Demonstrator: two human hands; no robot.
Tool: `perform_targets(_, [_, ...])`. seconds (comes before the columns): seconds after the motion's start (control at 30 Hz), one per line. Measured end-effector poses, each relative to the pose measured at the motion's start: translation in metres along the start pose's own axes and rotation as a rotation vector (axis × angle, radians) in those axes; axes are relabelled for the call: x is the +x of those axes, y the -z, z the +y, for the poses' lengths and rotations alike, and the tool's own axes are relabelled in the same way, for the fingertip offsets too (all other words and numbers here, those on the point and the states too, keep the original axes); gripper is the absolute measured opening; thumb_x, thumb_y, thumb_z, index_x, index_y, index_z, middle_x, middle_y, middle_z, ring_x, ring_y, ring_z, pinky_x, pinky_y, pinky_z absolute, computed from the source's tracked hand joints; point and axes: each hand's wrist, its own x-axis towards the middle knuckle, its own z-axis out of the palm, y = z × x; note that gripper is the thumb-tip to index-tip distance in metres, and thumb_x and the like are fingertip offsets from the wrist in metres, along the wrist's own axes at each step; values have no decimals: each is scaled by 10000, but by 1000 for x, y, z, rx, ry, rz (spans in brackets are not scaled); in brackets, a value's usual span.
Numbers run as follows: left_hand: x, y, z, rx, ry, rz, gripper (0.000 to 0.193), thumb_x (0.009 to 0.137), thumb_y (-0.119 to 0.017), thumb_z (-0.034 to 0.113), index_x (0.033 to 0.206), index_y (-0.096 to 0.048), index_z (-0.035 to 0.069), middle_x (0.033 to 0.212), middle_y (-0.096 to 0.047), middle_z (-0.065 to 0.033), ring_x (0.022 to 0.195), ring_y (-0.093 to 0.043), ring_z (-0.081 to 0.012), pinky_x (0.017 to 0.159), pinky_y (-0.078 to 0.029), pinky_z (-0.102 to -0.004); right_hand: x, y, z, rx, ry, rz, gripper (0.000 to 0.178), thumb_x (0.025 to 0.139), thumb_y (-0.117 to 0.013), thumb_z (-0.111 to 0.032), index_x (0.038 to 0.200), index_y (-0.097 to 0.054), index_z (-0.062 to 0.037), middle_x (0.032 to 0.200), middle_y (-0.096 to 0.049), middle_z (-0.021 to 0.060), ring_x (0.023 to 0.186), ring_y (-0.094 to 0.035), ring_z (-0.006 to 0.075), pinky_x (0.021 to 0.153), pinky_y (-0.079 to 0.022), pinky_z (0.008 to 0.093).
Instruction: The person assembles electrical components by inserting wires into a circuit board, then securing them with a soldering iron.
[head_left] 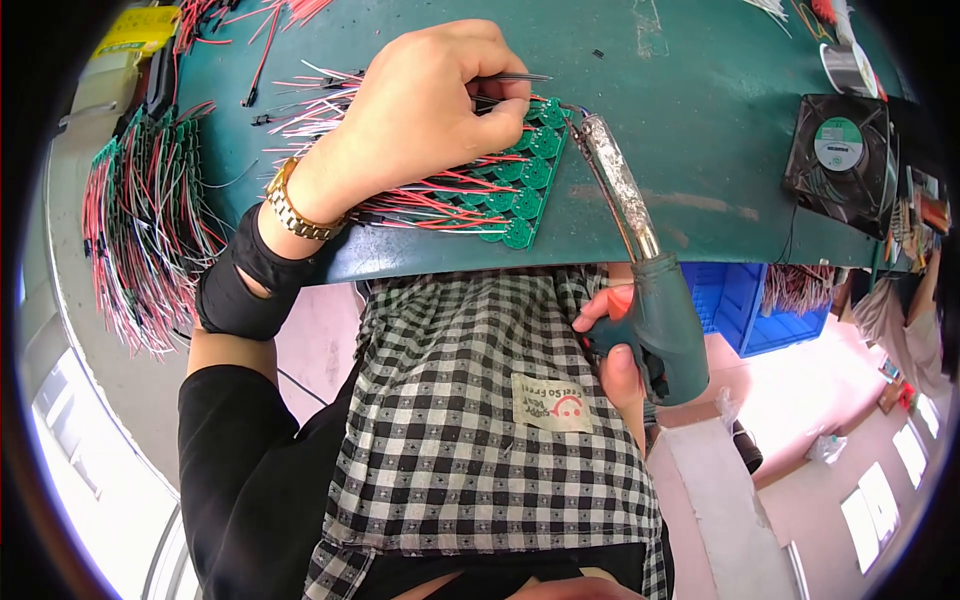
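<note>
My left hand (430, 110) reaches over a panel of round green circuit boards (537, 172) on the bench. Its thumb and forefinger pinch a thin dark pointed tool (515, 77), perhaps tweezers; the palm hides the rest of it. Red, white and black wires (430, 205) run leftward from the boards, partly beneath this hand and wrist. At the bench's near edge, my right hand (618, 350) is closed around the dark green handle of a soldering iron (622, 190). The iron's tip points up and left, close to the panel's far right corner; contact cannot be made out.
Wired boards (150, 220) hang in a bundle at the left edge of the green bench (690, 110). A black fan (840, 150) and a solder spool (848, 68) stand at the right. Below is a blue bin (745, 310). More red wires (265, 30) lie at the far left.
</note>
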Motion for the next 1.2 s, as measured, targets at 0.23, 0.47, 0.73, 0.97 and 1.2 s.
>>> perform_targets(0.23, [0, -1, -2, -6, -5, 5, 87, 667, -643, 92, 725, -630, 29, 678, -568, -65, 589, -589, -210, 536, -467, -298, 3, -1, -6, -31, -52, 6, 391, 772, -588, -217, 1059, -525, 40, 925, -562, 110, 747, -561, 168, 657, -454, 281])
perform_targets(0.47, [-1, -4, -3, 9, -10, -27, 72, 699, -606, -25, 769, -602, -5, 731, -523, -16, 600, -529, -58, 521, -441, -186, 0, -1, -6, -124, -92, -12, 366, 778, -581, -203, 1054, -540, 34, 921, -573, 112, 745, -575, 176, 659, -466, 283])
perform_targets(0.73, [-1, -5, -5, 35, -18, -18, 80, 696, -605, -29, 771, -600, -3, 723, -520, -16, 601, -540, -63, 525, -450, -189, 2, 2, -22, -176, -87, -44, 417, 782, -585, -260, 1075, -520, 29, 908, -574, 106, 763, -580, 175, 663, -465, 291])
perform_targets(0.97, [1, -3, 3, -24, -11, -36, 78, 694, -604, -29, 767, -598, -4, 712, -515, -15, 595, -535, -64, 520, -444, -193, -10, 7, -21, -106, -108, -37, 499, 773, -602, -276, 1152, -458, 15, 981, -549, 108, 809, -567, 164, 685, -453, 283])
perform_targets(1.2, [8, 8, 10, 7, -58, -12, 63, 689, -625, 74, 706, -602, 18, 719, -569, -107, 637, -582, -285, 567, -476, -345, 2, 6, -47, -251, -97, -184, 506, 781, -604, -283, 1154, -451, 22, 993, -541, 115, 823, -563, 165, 712, -456, 295])
